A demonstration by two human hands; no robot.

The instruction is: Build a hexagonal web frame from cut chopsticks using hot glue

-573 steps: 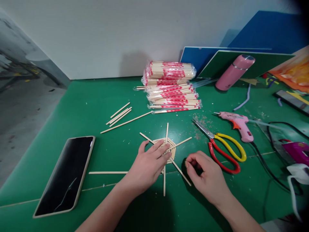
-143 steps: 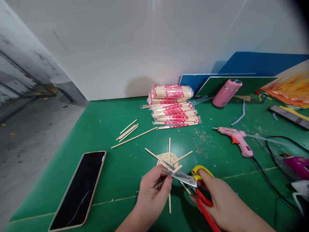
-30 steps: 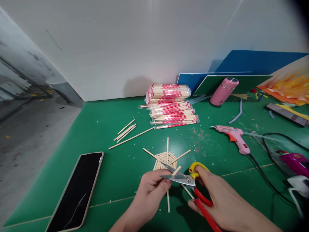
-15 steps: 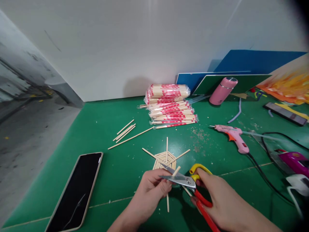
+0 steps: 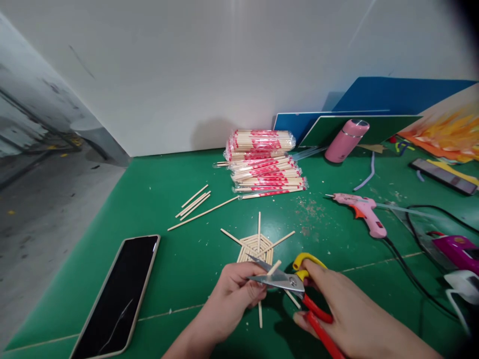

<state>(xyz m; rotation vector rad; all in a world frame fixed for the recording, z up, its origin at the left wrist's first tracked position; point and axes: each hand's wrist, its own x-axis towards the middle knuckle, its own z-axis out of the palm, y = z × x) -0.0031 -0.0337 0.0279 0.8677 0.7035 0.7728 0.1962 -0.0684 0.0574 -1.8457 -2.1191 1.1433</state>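
Note:
My left hand [image 5: 232, 291] pinches a short wooden stick [image 5: 273, 268] that juts up to the right between the blades of the scissors [image 5: 281, 280]. My right hand [image 5: 339, 313] grips the red and yellow handles of those scissors, and the blades are slightly apart around the stick. Just beyond my hands lies a flat hexagonal piece of glued sticks [image 5: 258, 244] with several long sticks radiating from it on the green table [image 5: 175, 259].
A black phone [image 5: 119, 291] lies at the left. Loose sticks [image 5: 194, 204] and wrapped chopstick packs [image 5: 264, 162] sit farther back. A pink glue gun [image 5: 359, 212] with its cord, a pink bottle [image 5: 346, 140], a purple tool [image 5: 454, 248] and boards are at the right.
My right hand first took up the scissors. Over the last second both hands shifted only slightly, with the stick still between the blades.

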